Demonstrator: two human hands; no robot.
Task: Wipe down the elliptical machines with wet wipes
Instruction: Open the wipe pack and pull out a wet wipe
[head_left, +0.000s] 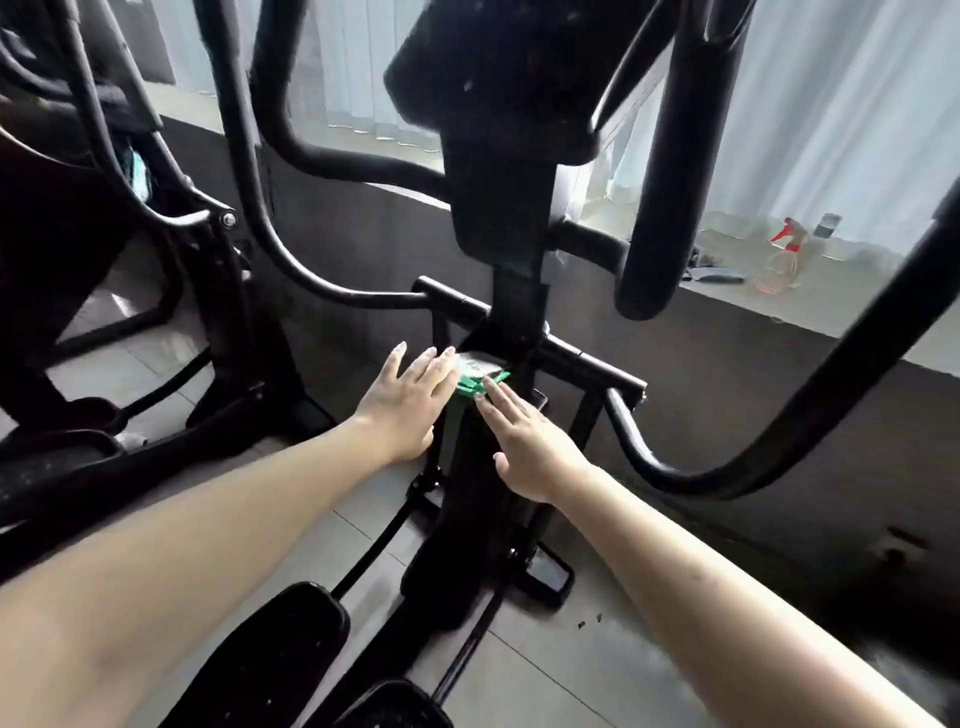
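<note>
A black elliptical machine (511, 218) fills the middle of the view, its console post rising from a dark housing. On top of that housing lies a green and white wet wipes pack (480, 373). My left hand (405, 402) reaches to the pack's left side with straight fingers, the fingertips at its edge. My right hand (524, 439) comes in from the right, fingers extended, fingertips touching the pack's green front edge. Neither hand curls around anything. Two black pedals (291, 639) show at the bottom.
A second black elliptical (104, 291) stands close on the left. A low grey ledge (810, 312) runs under the curtained window; a clear spray bottle with a red trigger (782, 260) and small dark items sit on it. Curved handlebars (779, 441) arc on the right over grey floor tiles.
</note>
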